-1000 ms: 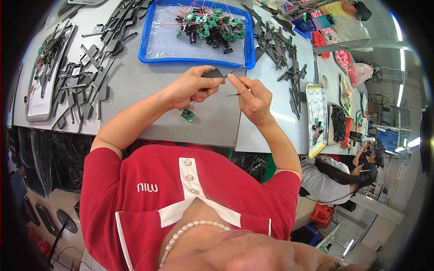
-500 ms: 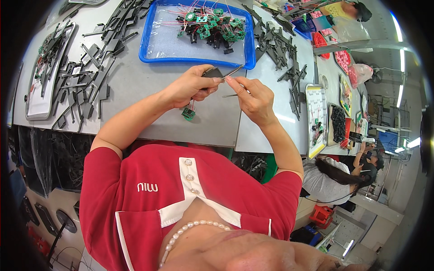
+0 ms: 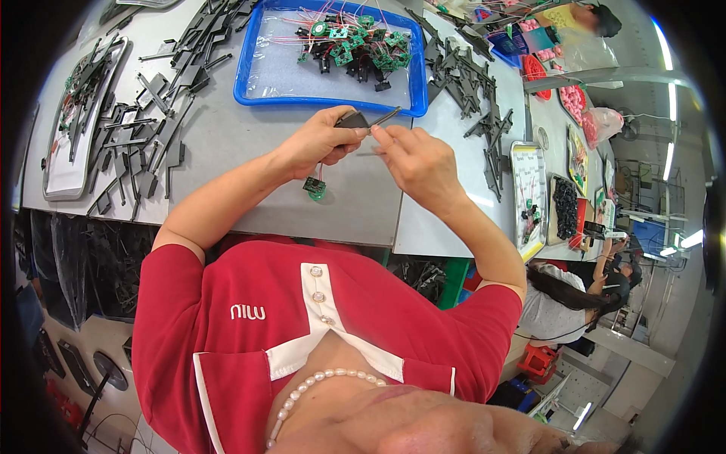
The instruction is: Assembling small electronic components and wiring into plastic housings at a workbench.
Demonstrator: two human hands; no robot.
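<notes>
Before the tray point(image 3: 302, 101), the left hand point(image 3: 321, 144) gripped a black part point(image 3: 352, 120); the right hand point(image 3: 420, 163), fingers curled, met it, its grasp impossible to tell

Bright, even light filled the scene; long white tube lights point(image 3: 669, 160) shone overexposed at the right. A pale glare streak crossed the smooth light-grey tabletop point(image 3: 420, 229), and a faint shadow lay beside the small green circuit board point(image 3: 313, 186). Straight edges curved toward the black rim, where distant details softened.
</notes>
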